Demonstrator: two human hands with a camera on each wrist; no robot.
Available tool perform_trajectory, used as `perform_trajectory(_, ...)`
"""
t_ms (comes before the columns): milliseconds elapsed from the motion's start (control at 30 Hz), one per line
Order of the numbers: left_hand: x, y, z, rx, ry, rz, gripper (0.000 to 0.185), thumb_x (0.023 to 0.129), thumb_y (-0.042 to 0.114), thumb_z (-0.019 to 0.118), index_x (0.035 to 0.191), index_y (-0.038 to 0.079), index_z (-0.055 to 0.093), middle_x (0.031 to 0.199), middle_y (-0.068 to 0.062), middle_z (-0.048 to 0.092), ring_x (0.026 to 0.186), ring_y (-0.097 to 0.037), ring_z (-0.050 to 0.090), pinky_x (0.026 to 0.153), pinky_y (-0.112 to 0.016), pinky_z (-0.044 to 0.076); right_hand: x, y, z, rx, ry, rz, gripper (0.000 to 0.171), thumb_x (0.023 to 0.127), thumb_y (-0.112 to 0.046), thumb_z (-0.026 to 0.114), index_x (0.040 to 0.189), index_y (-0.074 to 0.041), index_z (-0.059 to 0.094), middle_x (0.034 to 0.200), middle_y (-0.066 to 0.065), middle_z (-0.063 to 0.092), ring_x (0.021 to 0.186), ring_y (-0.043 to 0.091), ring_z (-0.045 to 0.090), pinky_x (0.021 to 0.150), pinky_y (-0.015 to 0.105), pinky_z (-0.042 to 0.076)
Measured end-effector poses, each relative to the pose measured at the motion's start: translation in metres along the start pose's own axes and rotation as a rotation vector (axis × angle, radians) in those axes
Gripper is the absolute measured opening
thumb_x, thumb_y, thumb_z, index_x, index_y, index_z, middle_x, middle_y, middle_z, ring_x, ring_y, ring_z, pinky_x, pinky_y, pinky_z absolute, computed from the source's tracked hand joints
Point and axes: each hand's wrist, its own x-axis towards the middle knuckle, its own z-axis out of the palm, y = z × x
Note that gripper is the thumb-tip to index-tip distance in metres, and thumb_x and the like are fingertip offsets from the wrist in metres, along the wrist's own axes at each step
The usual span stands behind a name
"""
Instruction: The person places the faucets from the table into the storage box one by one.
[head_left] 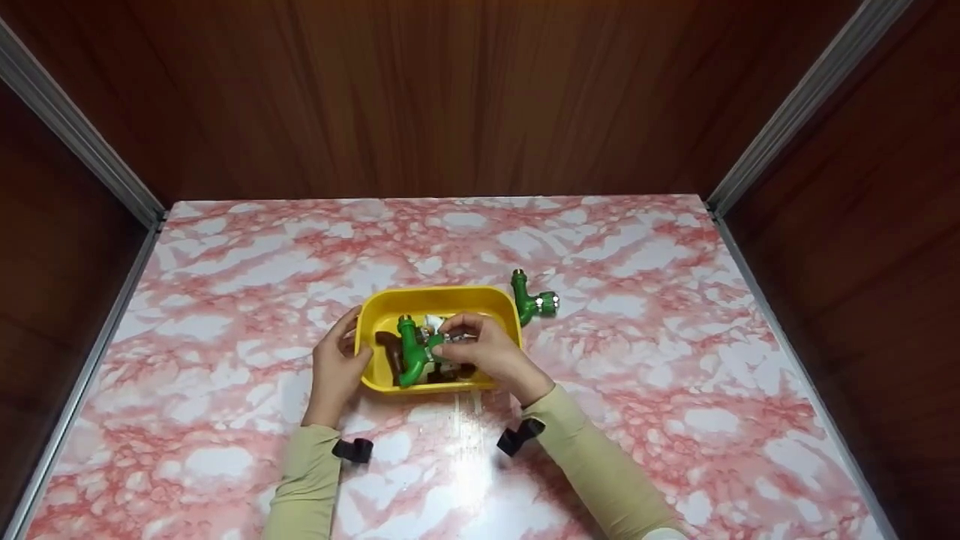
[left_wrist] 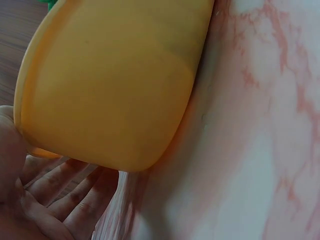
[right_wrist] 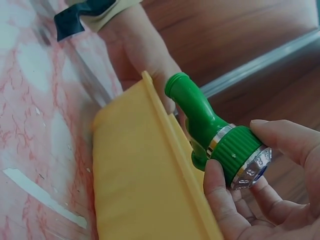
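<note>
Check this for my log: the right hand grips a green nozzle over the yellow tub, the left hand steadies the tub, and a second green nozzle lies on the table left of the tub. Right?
One slip: the second green nozzle lies right of the yellow tub, as the head view shows. The right hand does grip a green nozzle, and the left hand holds the tub's side.

Left hand (head_left: 335, 369) rests with fingers relaxed and spread; right hand (head_left: 480, 350) curls in a pinching grip.
</note>
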Motion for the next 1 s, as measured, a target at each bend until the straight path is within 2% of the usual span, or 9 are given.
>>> perform_trajectory(200,0.002,-0.001,0.0,-0.023,-0.005,0.0,0.065,0.079,-0.012,0.061,0.138,0.013,0.053,0.124,-0.014,0.06,0.097,-0.03,0.062,0.074,-0.022,0.051,-0.007,-0.015,0.009,0.024,-0.007,0.007,0.033,0.081,0.004,0.07,0.111,0.013,0.057,0.101,0.017,0.059,0.077,0.022,0.063,0.08,0.052,0.052)
perform_trajectory(233,0.002,-0.001,0.0,-0.029,-0.008,0.002,0.065,0.079,-0.012,0.061,0.138,0.013,0.053,0.124,-0.015,0.059,0.097,-0.03,0.061,0.074,-0.022,0.051,-0.007,-0.016,0.01,0.026,-0.005,0.004,0.033,0.081,0.004,0.07,0.11,0.013,0.057,0.101,0.017,0.06,0.076,0.022,0.064,0.079,0.051,0.053)
perform_trajectory(333,-0.003,0.013,-0.002,-0.025,-0.021,0.004,0.063,0.079,-0.013,0.059,0.139,0.007,0.051,0.125,-0.02,0.058,0.098,-0.035,0.061,0.075,-0.022,0.05,-0.008,-0.017,0.011,0.022,0.004,-0.006,0.033,0.081,0.003,0.071,0.11,0.013,0.058,0.102,0.018,0.061,0.076,0.022,0.063,0.077,0.048,0.054)
perform_trajectory(400,-0.003,0.014,-0.002,-0.029,-0.019,0.01,0.063,0.079,-0.013,0.059,0.139,0.007,0.051,0.124,-0.02,0.058,0.098,-0.035,0.061,0.075,-0.021,0.05,-0.003,-0.01,0.01,0.016,0.012,-0.009,0.035,0.08,0.002,0.072,0.111,0.013,0.058,0.104,0.018,0.061,0.076,0.021,0.062,0.075,0.045,0.055)
perform_trajectory(467,-0.003,0.013,-0.002,-0.02,-0.013,0.011,0.064,0.079,-0.013,0.059,0.139,0.007,0.051,0.123,-0.02,0.059,0.098,-0.034,0.061,0.075,-0.022,0.05,0.002,-0.003,0.009,0.015,0.019,-0.01,0.037,0.08,0.001,0.073,0.112,0.012,0.058,0.104,0.018,0.062,0.075,0.019,0.062,0.073,0.041,0.055)
perform_trajectory(567,0.001,-0.001,0.0,-0.024,0.006,0.02,0.065,0.078,-0.013,0.06,0.137,0.012,0.054,0.122,-0.014,0.061,0.095,-0.028,0.062,0.076,-0.022,0.05,0.009,0.01,0.008,0.022,0.032,-0.005,0.037,0.079,-0.002,0.075,0.111,0.009,0.06,0.1,0.015,0.063,0.074,0.017,0.061,0.067,0.033,0.055)
perform_trajectory(667,0.001,-0.001,0.0,-0.024,0.008,0.012,0.066,0.077,-0.013,0.06,0.137,0.013,0.054,0.122,-0.013,0.061,0.095,-0.027,0.062,0.078,-0.024,0.05,0.011,0.012,0.008,0.026,0.039,0.003,0.033,0.079,-0.003,0.076,0.108,0.005,0.062,0.095,0.013,0.063,0.07,0.016,0.06,0.062,0.028,0.052)
perform_trajectory(900,0.003,-0.004,0.0,-0.026,-0.01,-0.034,0.068,0.079,-0.014,0.06,0.14,0.013,0.05,0.128,-0.016,0.057,0.102,-0.031,0.06,0.086,-0.034,0.05,0.012,0.013,0.011,0.07,0.029,0.015,0.03,0.079,0.0,0.074,0.107,0.004,0.062,0.097,0.016,0.062,0.079,0.021,0.064,0.075,0.037,0.056)
perform_trajectory(1000,0.003,-0.005,0.0,-0.027,-0.015,-0.04,0.068,0.08,-0.013,0.06,0.141,0.013,0.049,0.13,-0.017,0.055,0.105,-0.033,0.059,0.088,-0.039,0.049,0.012,0.012,0.013,0.059,0.032,0.011,0.03,0.079,0.0,0.074,0.106,0.004,0.062,0.097,0.015,0.062,0.08,0.021,0.063,0.075,0.037,0.056)
